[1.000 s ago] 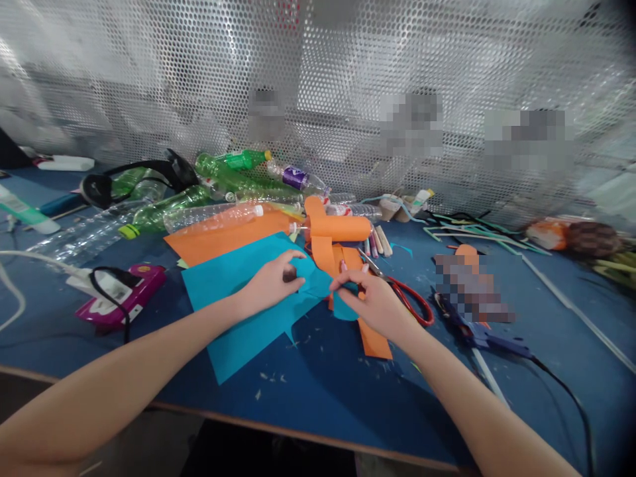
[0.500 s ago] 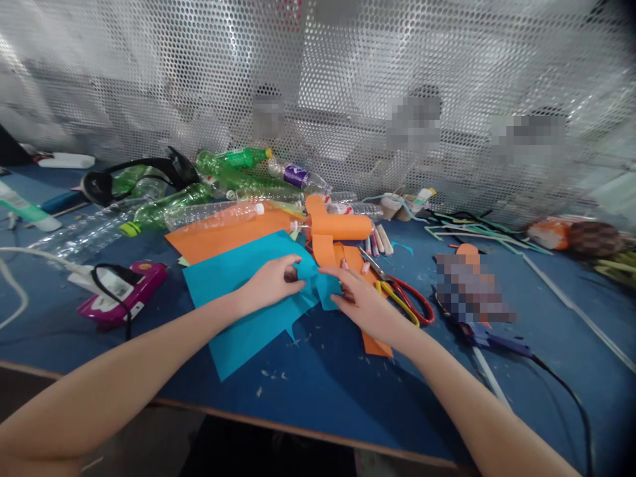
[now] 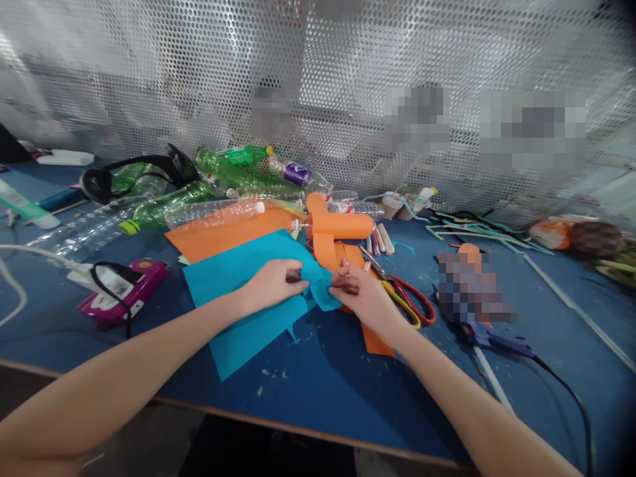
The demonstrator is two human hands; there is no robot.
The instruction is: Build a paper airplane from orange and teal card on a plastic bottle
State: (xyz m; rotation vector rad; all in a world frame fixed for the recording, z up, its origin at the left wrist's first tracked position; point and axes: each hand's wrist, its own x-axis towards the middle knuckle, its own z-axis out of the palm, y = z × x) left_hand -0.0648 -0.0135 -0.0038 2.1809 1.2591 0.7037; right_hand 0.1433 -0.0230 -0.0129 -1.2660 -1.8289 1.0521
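Right end of the blue strip (image 3: pixel 322 293) has swung left; both hands (image 3: pixel 273 285) (image 3: pixel 366 297) pinch it, fingers curled.

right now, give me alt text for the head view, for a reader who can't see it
A person's left hand and right hand hold curled blue paper between them, close to a larger blue sheet on a blue table. Orange paper, scissors and plastic bottles lie nearby.

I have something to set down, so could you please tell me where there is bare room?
The table looks bare, bar small scraps, between the blue sheet, right forearm and front edge; also between the blue corded tool and long white strip at right. It is crowded with bottles at the back and around the scissors.
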